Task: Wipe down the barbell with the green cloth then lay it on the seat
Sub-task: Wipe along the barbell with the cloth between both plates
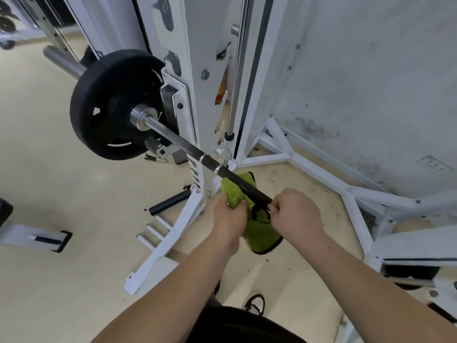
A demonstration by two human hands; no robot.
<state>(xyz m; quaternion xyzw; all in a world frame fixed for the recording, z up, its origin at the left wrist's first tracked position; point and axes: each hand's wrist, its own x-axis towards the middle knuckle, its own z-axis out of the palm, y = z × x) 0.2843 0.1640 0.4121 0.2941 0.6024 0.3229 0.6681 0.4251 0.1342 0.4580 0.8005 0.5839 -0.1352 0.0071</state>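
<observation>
Forearms reach out: left hand [228, 216] grips the bunched green cloth [262, 231] against the racked barbell [188, 147], while right hand [296, 214] curls round that barbell just beside the cloth. Most of the cloth hangs loose below, so a stroke could miss metal or drop it.

Your right hand [295, 215] covers the barbell [173, 138] where it grips, and past that fist you cannot see the bar at all. Your left hand [228, 217] buries its fingertips in the green cloth [261, 232], hiding part of it; the bar hides another strip. At the right edge a pale flat piece [410, 243] is cut off. The plates [5, 24] top left are blurred and cropped.
</observation>
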